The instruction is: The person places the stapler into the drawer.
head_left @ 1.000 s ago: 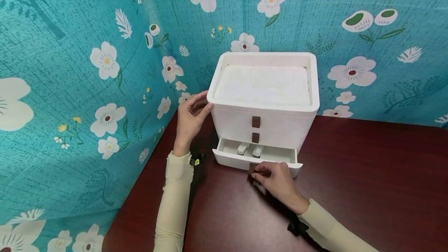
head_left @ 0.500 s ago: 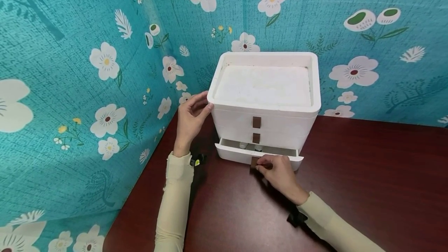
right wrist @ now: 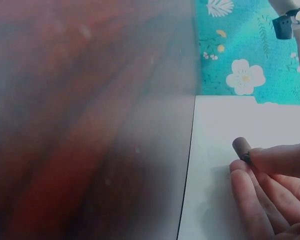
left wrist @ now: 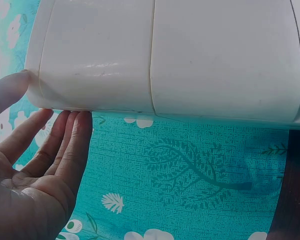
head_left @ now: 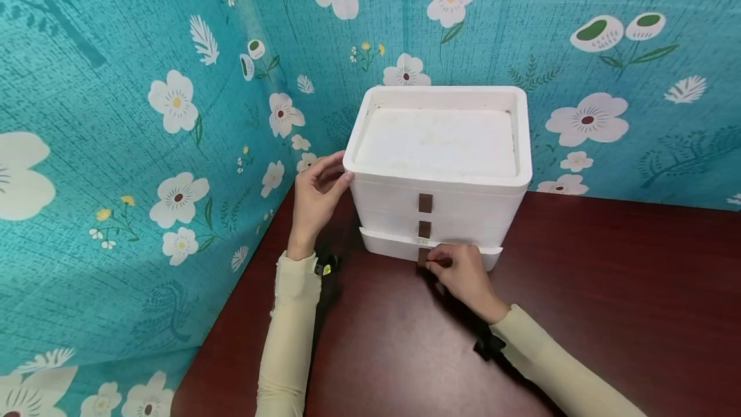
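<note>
A white plastic drawer unit with brown pull tabs down its front stands on the table. Its bottom drawer sticks out slightly, and its contents are hidden. My right hand pinches that drawer's brown pull tab between thumb and fingers; the right wrist view shows the tab at the fingertips. At the unit's upper left corner rests my left hand. In the left wrist view, its fairly straight fingertips touch the unit's side, and the thumb lies at the top edge.
The unit's top is a shallow tray with a raised rim. Teal flowered cloth hangs behind and to the left, close to the unit. Dark red-brown tabletop spreads to the right and in front.
The bottom drawer has slid inward, hiding the white objects seen inside it earlier. My right hand has moved toward the unit with the pull tab. The left hand has stayed in place.
</note>
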